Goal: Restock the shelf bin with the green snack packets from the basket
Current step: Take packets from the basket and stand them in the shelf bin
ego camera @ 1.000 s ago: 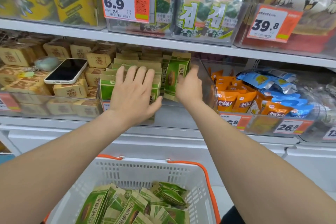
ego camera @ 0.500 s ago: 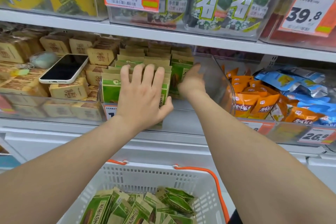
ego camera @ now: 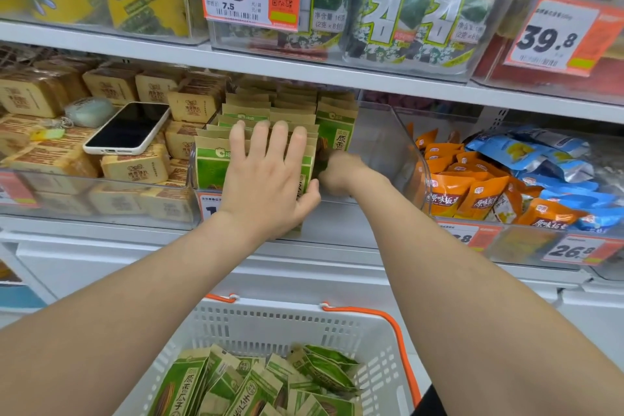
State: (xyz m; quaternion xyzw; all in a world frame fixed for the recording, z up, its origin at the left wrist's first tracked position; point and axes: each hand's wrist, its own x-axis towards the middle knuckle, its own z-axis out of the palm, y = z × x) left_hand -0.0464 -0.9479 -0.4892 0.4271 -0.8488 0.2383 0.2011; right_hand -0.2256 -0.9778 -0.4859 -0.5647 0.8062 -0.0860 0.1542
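At frame centre the clear bin (ego camera: 381, 145) holds upright green packets (ego camera: 216, 162) filling its left half. At the bottom, the white basket (ego camera: 270, 324) holds more packets (ego camera: 236, 385). The left hand (ego camera: 266, 179) presses flat on the front row, fingers spread. The right hand (ego camera: 341, 172) is blurred beside it, apparently curled on a packet edge; its grip cannot be told.

I see green-and-tan snack packets (ego camera: 216, 164) in the clear shelf bin (ego camera: 381, 145), a white basket (ego camera: 270, 324) with orange handles (ego camera: 398, 331), and orange packets (ego camera: 469, 192) beside blue ones (ego camera: 526, 152).
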